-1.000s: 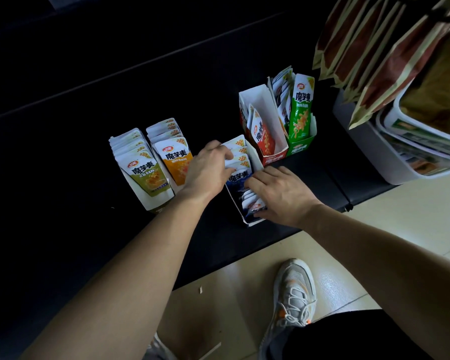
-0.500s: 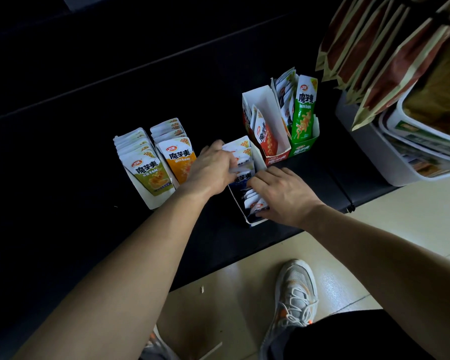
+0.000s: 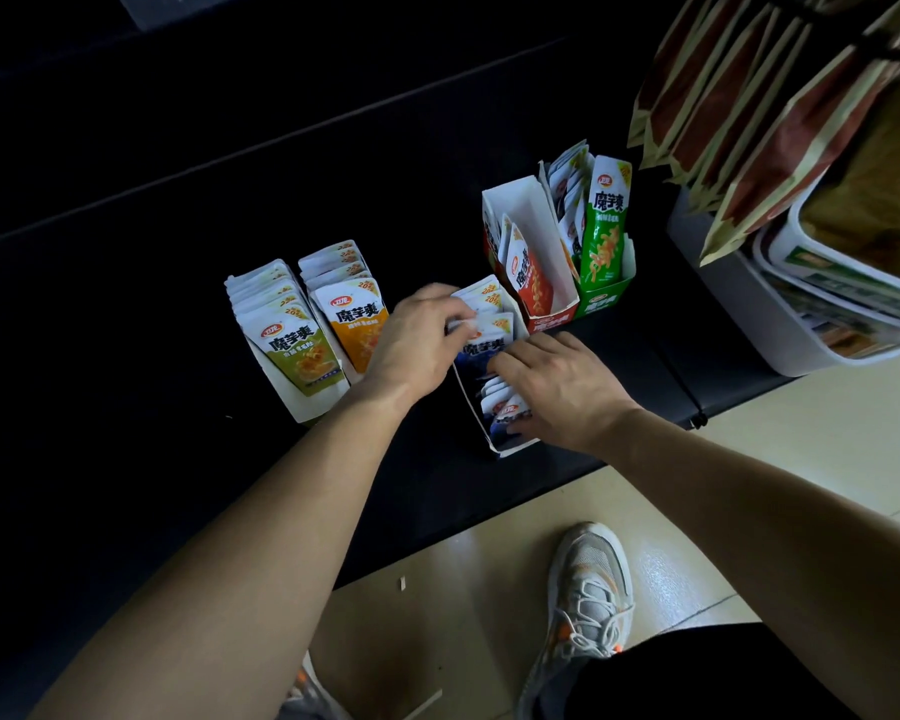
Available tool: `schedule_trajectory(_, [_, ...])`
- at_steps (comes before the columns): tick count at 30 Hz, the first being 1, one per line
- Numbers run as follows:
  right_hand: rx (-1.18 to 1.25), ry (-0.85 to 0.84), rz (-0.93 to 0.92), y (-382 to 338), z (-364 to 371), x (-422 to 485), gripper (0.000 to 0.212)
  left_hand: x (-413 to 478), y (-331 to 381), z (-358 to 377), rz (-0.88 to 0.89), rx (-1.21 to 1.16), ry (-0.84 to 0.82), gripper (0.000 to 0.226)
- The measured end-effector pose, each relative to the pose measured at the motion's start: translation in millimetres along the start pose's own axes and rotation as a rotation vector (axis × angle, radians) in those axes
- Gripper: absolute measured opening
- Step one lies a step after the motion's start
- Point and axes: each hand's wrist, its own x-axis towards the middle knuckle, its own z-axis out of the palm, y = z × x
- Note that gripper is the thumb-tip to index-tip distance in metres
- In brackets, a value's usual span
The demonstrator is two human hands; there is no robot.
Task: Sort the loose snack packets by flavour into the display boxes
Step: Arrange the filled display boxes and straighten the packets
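A white display box (image 3: 507,449) near the front edge of the black surface holds blue snack packets (image 3: 484,345). My left hand (image 3: 411,345) grips the back packets in that box from the left. My right hand (image 3: 557,387) lies flat, its straight fingers pressing on the front packets. To the left stand a box of olive-green packets (image 3: 302,356) and a row of orange packets (image 3: 354,324). Behind are a red box (image 3: 549,317) with few red packets and a green box (image 3: 601,298) with green packets.
Brown paper bags (image 3: 739,111) hang at the upper right above a white bin (image 3: 749,304) of trays. The black surface (image 3: 126,304) ends at a front edge; below it is a beige tiled floor and a grey shoe (image 3: 588,589).
My left hand has shifted slightly forward over the blue packets and closed on the back ones. My right hand stays on the front packets.
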Motion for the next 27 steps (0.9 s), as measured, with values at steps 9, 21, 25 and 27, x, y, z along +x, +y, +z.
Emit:
schedule_trajectory(9, [-0.033, 0.001, 0.054, -2.5, -0.2, 11.2, 0.076, 0.3, -1.9, -4.9, -0.035, -0.097, 0.013, 0.018])
schedule_trajectory(21, [-0.099, 0.052, 0.064, -6.6, -2.3, 13.2, 0.082, -1.0, -9.4, -3.6, -0.083, -0.206, -0.009, 0.023])
schedule_trajectory(25, [-0.112, 0.016, 0.076, -6.7, -4.7, 17.1, 0.085, -1.2, -6.9, -4.6, -0.121, -0.224, -0.002, 0.029])
schedule_trajectory(27, [-0.110, 0.020, 0.084, -6.5, -4.3, 16.1, 0.084, -2.0, -5.5, -5.7, -0.124, -0.205, -0.001, 0.029])
